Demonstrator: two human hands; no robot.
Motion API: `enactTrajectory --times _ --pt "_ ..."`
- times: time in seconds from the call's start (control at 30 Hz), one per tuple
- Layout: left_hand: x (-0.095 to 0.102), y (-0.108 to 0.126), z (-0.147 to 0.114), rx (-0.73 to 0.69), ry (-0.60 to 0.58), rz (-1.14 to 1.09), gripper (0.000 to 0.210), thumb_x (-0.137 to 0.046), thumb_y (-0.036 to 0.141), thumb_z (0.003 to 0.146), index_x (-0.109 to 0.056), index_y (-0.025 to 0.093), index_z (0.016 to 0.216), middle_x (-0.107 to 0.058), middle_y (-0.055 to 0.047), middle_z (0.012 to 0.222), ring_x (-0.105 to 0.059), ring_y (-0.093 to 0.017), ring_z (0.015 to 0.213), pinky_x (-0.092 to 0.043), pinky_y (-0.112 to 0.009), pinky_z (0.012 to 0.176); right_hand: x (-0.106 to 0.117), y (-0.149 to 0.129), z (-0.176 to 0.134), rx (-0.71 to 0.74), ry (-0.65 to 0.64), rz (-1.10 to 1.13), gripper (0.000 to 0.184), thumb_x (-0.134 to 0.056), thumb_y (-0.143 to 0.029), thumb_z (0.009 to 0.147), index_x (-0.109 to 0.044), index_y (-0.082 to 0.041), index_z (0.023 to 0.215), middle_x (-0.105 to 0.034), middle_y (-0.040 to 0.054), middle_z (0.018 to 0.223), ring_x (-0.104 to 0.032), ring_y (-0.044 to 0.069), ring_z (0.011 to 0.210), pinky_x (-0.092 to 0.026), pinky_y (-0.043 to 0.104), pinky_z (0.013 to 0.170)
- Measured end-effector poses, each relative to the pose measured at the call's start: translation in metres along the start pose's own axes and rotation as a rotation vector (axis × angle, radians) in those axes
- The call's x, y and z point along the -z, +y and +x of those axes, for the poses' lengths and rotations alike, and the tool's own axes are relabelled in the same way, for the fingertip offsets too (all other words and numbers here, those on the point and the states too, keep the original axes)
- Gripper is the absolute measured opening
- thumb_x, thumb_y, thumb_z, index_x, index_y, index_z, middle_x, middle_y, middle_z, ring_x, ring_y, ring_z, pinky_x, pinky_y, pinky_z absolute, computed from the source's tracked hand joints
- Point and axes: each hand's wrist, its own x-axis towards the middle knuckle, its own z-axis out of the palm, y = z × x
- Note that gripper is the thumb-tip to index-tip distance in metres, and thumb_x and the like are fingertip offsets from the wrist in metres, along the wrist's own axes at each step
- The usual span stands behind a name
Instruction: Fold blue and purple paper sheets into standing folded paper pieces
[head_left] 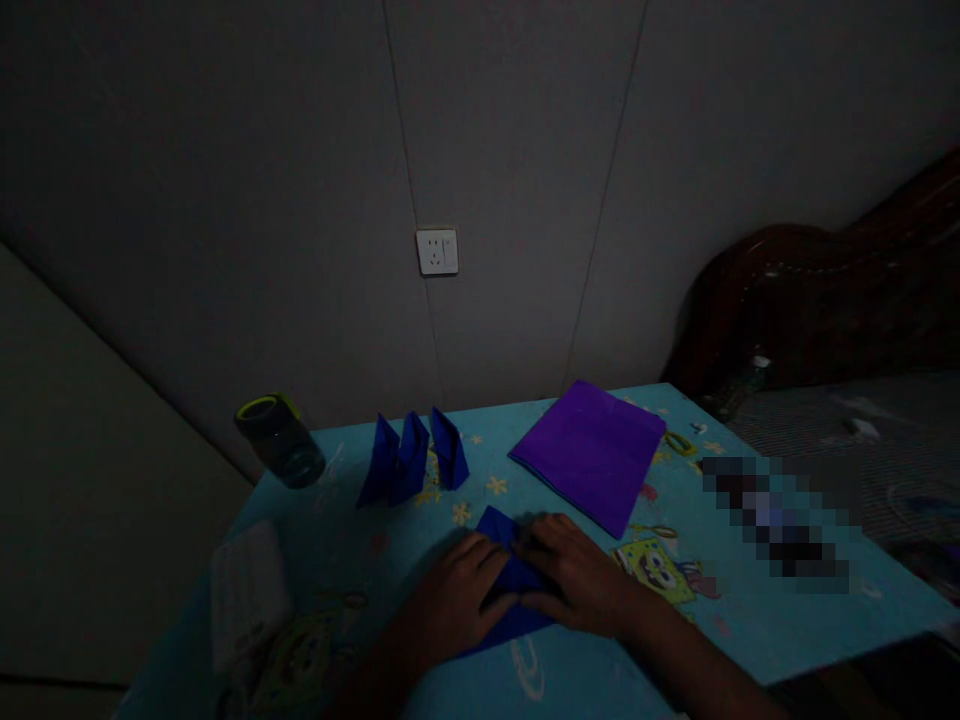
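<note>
A partly folded sheet of blue paper [519,577] lies on the table in front of me, one pointed corner facing away. My left hand [466,588] grips its left side, fingers bent over the top and thumb near the middle. From the right, my right hand [574,572] holds the same paper with bent fingers, its thumb close to the left one. Both hands cover much of the paper, so its folds are partly hidden. Beyond them stand three folded blue paper shapes [450,452] with pointed tips. A stack of purple paper [592,455] lies behind my right hand.
On the left edge of the blue patterned tablecloth [480,465] are a dark cup-like bottle [283,445] and a whitish pack [250,595]. A yellow-green handle [680,443] shows beside the purple stack. A blurred-out item [776,522] lies right. A wall socket [437,251] is behind.
</note>
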Motion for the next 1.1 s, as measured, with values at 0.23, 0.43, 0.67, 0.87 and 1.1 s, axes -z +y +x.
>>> enactTrajectory --times 0.23,0.43,0.67,0.87,1.1 --pt "0.009 -0.001 -0.006 -0.022 -0.064 0.013 0.043 -0.068 0.043 0.085 -0.064 0.024 0.124 -0.063 -0.010 0.129 -0.055 -0.029 0.122 -0.047 -0.045 0.103 0.014 0.001 -0.021 0.093 -0.049 0.122 0.054 -0.066 -0.056 0.086 -0.063 -0.027 0.132 -0.060 0.0105 0.139 -0.049 0.030 0.130 -0.037 0.049 0.109" --pt "0.024 0.005 -0.009 -0.029 -0.140 -0.014 0.068 -0.070 0.053 0.080 -0.054 0.021 0.138 -0.055 -0.015 0.142 -0.049 -0.035 0.131 -0.044 -0.054 0.105 0.029 -0.003 -0.016 0.082 -0.081 0.113 0.031 -0.057 -0.037 0.097 -0.070 -0.022 0.121 -0.070 0.0110 0.124 -0.058 0.027 0.122 -0.041 0.044 0.106" --pt "0.025 -0.011 -0.013 -0.014 -0.059 -0.146 0.032 -0.051 0.026 0.095 -0.067 0.023 0.122 -0.068 -0.007 0.130 -0.059 -0.022 0.125 -0.044 -0.036 0.109 0.016 0.009 0.010 -0.014 -0.052 0.026 0.030 -0.044 -0.024 0.101 -0.071 -0.018 0.091 -0.071 0.0073 0.085 -0.066 0.022 0.084 -0.050 0.033 0.080" --pt "0.017 -0.033 -0.011 0.064 0.035 -0.066 0.023 -0.060 0.020 0.091 -0.067 0.021 0.113 -0.070 -0.008 0.118 -0.063 -0.023 0.112 -0.050 -0.039 0.101 -0.015 0.021 0.006 -0.135 0.090 -0.097 0.019 -0.055 -0.031 0.097 -0.067 -0.018 0.091 -0.066 0.0088 0.090 -0.062 0.025 0.086 -0.049 0.037 0.079" --pt "0.013 -0.029 -0.011 0.068 0.021 0.074 0.061 -0.074 0.037 0.083 -0.052 0.022 0.137 -0.059 -0.012 0.138 -0.050 -0.031 0.130 -0.041 -0.050 0.110 -0.013 0.021 0.001 -0.204 0.134 -0.076 0.026 -0.067 -0.032 0.091 -0.065 -0.020 0.114 -0.066 0.0127 0.111 -0.060 0.029 0.101 -0.048 0.043 0.089"
